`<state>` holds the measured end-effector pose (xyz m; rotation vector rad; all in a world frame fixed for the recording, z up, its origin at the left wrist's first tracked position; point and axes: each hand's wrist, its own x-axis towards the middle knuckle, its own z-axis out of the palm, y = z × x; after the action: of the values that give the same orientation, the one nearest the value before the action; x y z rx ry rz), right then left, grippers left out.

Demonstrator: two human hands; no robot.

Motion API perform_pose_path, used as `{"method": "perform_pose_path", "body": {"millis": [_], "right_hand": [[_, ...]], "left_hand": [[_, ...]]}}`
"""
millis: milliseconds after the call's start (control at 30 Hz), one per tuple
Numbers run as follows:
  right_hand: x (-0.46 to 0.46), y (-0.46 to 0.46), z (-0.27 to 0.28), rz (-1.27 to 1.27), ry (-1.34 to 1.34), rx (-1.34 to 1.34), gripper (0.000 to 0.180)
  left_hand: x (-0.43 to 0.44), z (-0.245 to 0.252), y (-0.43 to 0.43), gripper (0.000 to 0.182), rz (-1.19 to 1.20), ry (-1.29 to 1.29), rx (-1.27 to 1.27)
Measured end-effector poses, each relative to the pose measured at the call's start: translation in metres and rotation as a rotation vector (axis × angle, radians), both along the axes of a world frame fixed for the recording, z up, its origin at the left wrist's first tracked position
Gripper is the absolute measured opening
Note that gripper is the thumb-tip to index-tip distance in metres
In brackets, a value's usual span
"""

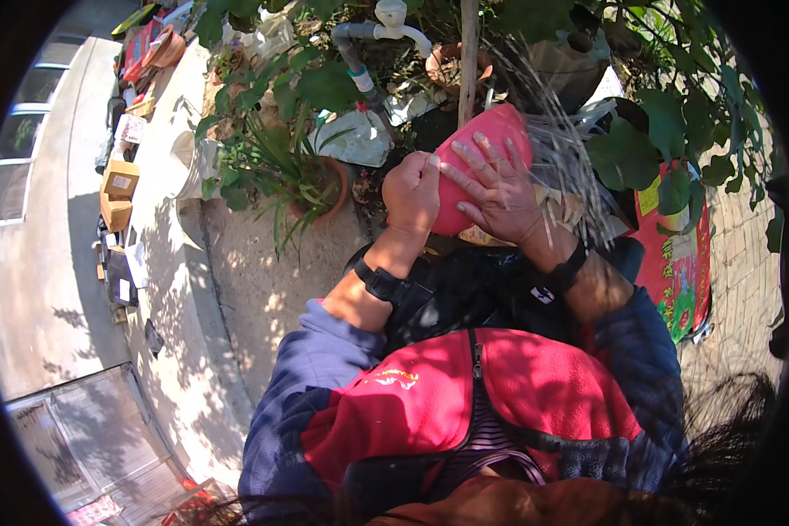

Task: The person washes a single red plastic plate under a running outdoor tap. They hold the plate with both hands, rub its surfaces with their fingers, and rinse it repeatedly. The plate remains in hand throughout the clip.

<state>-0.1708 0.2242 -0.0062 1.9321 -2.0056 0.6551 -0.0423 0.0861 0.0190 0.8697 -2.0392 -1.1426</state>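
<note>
A pink plastic bowl or basin is tilted up in front of my knees. My left hand is closed over its near left edge, the thumb on top. Against the pink surface lies my right hand, its fingers spread and looking wet. I cannot tell whether it touches the inside or the outside. Thin pale streaks run beside the bowl on the right; whether they are splashing water or dry stems is unclear.
A potted plant stands at left, below a white tap. A wooden stake rises behind the bowl. Leafy branches overhang a red printed bag at right. Cardboard boxes line the ledge far left.
</note>
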Motion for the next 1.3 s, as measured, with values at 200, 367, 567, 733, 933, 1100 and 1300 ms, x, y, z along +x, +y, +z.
{"method": "perform_pose_path", "body": {"millis": [200, 367, 567, 733, 933, 1100, 1300], "right_hand": [[-0.049, -0.013, 0.006, -0.167, -0.846, -0.226, 0.059], [0.007, -0.003, 0.009, -0.026, -0.073, -0.008, 0.062], [-0.051, -0.017, 0.005, -0.347, -0.798, -0.208, 0.058], [-0.016, -0.006, 0.010, -0.257, -0.248, -0.182, 0.055], [-0.026, -0.007, 0.013, -0.139, -0.182, -0.236, 0.049], [-0.060, -0.012, -0.001, -0.319, -0.679, -0.248, 0.044], [-0.029, -0.005, 0.006, -0.111, -0.297, -0.143, 0.043]], "left_hand": [[0.005, -0.002, 0.001, 0.020, 0.020, 0.079, 0.100], [-0.003, -0.007, 0.002, 0.020, 0.014, 0.073, 0.134], [0.003, -0.008, -0.004, 0.022, 0.025, 0.080, 0.202], [-0.003, -0.014, 0.000, 0.021, -0.024, 0.058, 0.159], [-0.003, -0.012, 0.001, 0.021, -0.056, 0.026, 0.108], [-0.003, -0.014, 0.005, 0.023, -0.060, 0.002, 0.130], [-0.009, -0.018, 0.007, 0.022, -0.051, 0.051, 0.033]]}}
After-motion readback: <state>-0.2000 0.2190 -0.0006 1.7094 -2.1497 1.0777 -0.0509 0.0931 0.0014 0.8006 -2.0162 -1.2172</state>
